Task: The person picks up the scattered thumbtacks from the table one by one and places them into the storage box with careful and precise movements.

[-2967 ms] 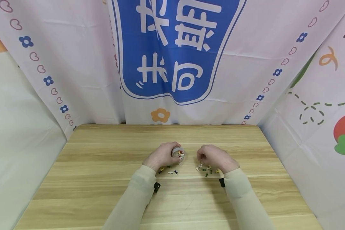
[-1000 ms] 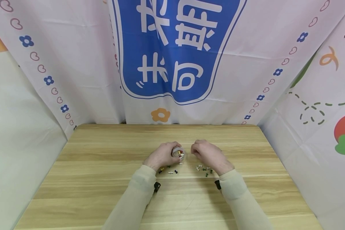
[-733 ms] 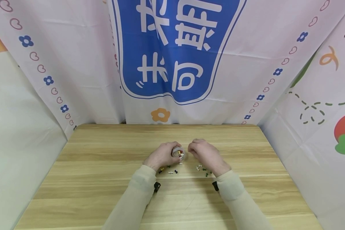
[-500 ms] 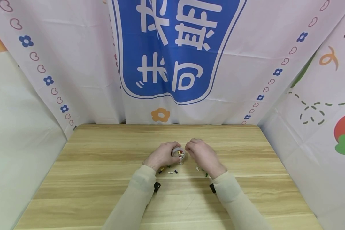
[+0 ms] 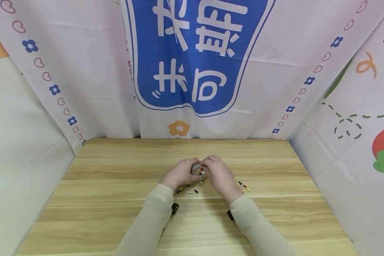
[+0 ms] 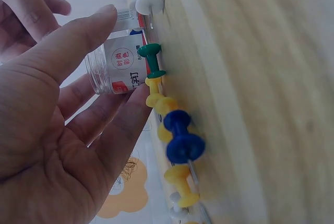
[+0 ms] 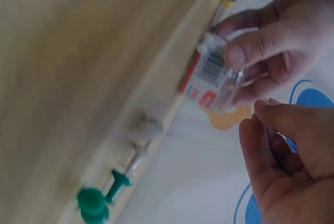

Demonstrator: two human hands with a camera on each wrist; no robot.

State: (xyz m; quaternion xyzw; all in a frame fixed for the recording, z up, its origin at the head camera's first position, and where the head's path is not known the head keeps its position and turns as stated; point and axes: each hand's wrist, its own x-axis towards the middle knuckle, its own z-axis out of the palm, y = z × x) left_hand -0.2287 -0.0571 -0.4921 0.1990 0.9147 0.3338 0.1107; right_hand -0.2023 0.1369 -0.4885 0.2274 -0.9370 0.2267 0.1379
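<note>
My left hand [image 5: 180,173] grips a small clear jar [image 6: 117,62] with a printed label, thumb on one side and fingers on the other. Coloured push pins [image 5: 200,172] show inside its mouth. Right at the jar's rim is my right hand [image 5: 218,174], its thumb and fingertips pinched together. In the right wrist view these fingertips [image 7: 262,110] close over a small pale bit of a push pin, mostly hidden. Loose on the table near my left hand lie a blue push pin [image 6: 180,135], a green push pin [image 6: 151,59] and several others.
To the right of my right wrist lie a yellow push pin [image 5: 248,189] and a few more. Green push pins [image 7: 93,203] and white ones stand in the right wrist view. The wooden table [image 5: 115,213] ends at a printed curtain [image 5: 99,71].
My right hand has moved left from the pins on the right to the jar's rim, uncovering some pins and covering others. My left hand and the jar have stayed put.
</note>
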